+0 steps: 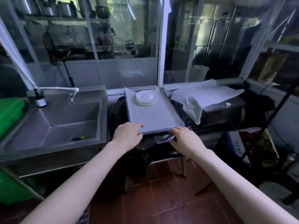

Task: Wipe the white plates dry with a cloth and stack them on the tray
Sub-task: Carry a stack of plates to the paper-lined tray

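Most of the tray (155, 117) lies bare: a wide, flat stretch runs from its near rim back to a short stack of white plates (146, 97), which sits toward the far left corner, close to the rear rim. The tray rests on a narrow worktop draped in black plastic (155, 143), and its near edge overhangs that plastic a little. To the left, just beside it, stands the steel wall of a deep sink (102, 120), with a faucet (72, 92) over the basin. To the right, a box covered in white paper (205, 94) crowds the tray's far right side. A glass partition (129, 38) closes off the back, while red floor tiles (161, 199) show open below.

The plates look clean and glossy, nested neatly with their rims aligned.

Both arms reach forward, bare and nearly straight. The left hand (127, 135) grips the near left corner of the tray, thumb lying on top of the rim. The right hand (186, 137) holds the near right corner, fingers curled along the edge, palm down.
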`<state>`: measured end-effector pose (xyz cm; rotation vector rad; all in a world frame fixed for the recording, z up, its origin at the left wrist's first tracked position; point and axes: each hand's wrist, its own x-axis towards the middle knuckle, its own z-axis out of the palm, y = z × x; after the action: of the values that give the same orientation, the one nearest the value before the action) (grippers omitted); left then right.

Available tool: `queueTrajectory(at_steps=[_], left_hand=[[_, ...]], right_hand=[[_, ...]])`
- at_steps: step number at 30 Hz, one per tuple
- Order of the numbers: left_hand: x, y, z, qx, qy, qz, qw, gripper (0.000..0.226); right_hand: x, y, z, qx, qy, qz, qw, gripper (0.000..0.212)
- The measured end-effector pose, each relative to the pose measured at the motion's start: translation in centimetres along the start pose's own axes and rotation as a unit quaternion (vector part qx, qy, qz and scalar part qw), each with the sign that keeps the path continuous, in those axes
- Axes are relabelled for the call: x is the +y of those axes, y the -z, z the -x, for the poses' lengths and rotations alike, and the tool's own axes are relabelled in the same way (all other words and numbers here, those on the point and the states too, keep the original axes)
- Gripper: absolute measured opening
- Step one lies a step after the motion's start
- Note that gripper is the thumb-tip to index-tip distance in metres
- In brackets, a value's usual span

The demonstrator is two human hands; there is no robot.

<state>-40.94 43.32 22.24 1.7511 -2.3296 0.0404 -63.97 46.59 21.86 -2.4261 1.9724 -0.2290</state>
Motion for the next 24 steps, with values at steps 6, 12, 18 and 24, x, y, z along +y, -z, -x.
queueTrajectory(at_steps=[6, 12, 18, 24], left_hand=[[-2.6, -5.2, -12.1, -0.001, 0.017, 0.022, 1.0, 0.039], [-6.4, -10.6, -24.9, 0.001, 0.026, 0.059, 0.998, 0.038], [-9.3, -14.2, -36.1, -0.027, 0.073, 0.101, 0.992, 0.037], [-11.6, -18.4, -44.1, -0.047, 0.102, 0.13, 0.985, 0.038]], right_hand=[[4.2, -3.3, -12.6, -0.021, 0.019, -0.029, 0.999, 0.047], [8.4, -6.8, -26.5, -0.04, 0.022, -0.024, 0.999, 0.046], [12.4, -8.7, -38.3, -0.063, 0.005, -0.052, 0.997, 0.047], [15.7, -11.7, -47.8, -0.113, 0.002, -0.085, 0.99, 0.05]])
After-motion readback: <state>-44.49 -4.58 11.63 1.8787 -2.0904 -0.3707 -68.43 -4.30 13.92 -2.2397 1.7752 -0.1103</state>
